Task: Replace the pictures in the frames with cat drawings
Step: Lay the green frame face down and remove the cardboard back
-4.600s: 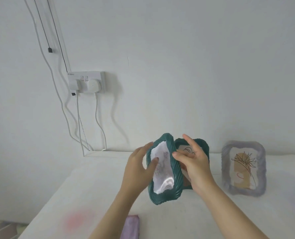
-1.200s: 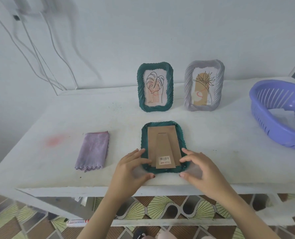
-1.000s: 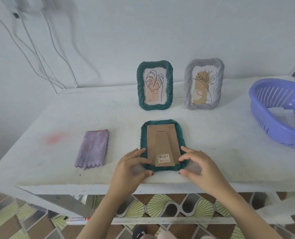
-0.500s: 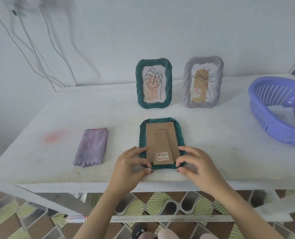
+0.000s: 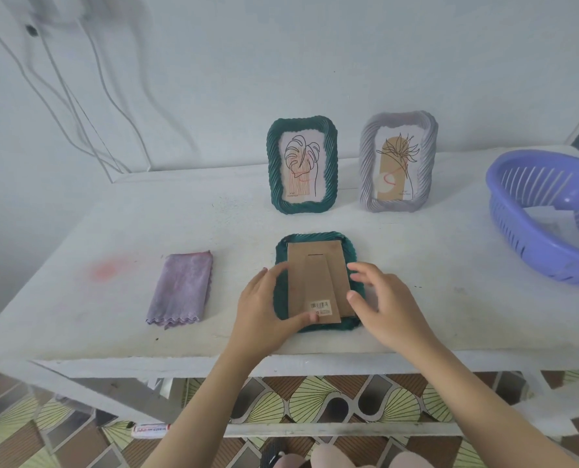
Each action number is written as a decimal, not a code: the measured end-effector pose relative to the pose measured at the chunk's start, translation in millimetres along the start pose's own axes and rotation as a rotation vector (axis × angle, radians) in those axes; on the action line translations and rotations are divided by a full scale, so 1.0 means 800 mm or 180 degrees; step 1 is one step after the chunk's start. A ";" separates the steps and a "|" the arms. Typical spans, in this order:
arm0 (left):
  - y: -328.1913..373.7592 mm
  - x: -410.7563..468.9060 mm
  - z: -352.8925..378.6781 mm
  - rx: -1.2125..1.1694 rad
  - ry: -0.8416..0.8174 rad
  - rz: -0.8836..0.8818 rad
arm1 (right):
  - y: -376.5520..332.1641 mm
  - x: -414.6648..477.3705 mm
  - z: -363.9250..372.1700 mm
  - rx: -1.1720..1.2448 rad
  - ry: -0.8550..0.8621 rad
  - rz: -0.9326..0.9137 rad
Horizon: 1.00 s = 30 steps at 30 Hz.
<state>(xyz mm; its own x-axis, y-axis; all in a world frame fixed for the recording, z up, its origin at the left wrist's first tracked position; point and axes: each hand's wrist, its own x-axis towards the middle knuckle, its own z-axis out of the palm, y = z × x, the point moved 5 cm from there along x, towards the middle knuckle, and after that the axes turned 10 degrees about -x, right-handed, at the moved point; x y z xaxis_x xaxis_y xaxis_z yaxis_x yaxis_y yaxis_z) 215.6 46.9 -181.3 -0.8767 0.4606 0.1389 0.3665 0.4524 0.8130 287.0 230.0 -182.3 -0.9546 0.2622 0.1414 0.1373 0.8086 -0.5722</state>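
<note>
Green frame turned face down for opening
The green frame (image 5: 315,237), held up in the air seconds ago, now lies face down near the table's (image 5: 433,271) front edge, cardboard backing (image 5: 315,275) up; removing the old picture looks next. The left hand (image 5: 264,312) rests flat over its lower left corner, thumb on the backing; the right hand's (image 5: 386,305) curled fingers meet the backing's right edge, too blurred to show a pinch

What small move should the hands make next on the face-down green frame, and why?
Probably lift the cardboard backing out of the green frame. It lies face down, the backing sits in it, and the left hand and right hand are at its edges.
</note>
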 end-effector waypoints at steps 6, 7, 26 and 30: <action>-0.003 -0.001 0.010 -0.0151 -0.0284 -0.0305 | 0.000 0.004 0.005 0.0503 0.0128 0.0349; 0.000 -0.002 0.010 -0.0137 -0.0290 -0.0282 | 0.000 0.004 0.006 0.0553 0.0155 0.0385; -0.005 0.001 0.017 -0.0072 -0.0373 0.0143 | 0.002 -0.005 0.011 0.0862 0.0232 0.0388; -0.007 0.002 0.017 -0.0016 -0.0342 0.0161 | 0.000 -0.003 0.012 0.0825 0.0215 0.0300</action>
<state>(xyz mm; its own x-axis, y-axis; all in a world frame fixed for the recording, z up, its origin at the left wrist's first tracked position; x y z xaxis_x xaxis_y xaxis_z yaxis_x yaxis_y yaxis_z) 216.4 55.3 -193.5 -0.8185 0.5622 0.1187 0.4078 0.4228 0.8093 286.5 224.4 -190.4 -0.9198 0.3715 0.1263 0.1443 0.6196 -0.7716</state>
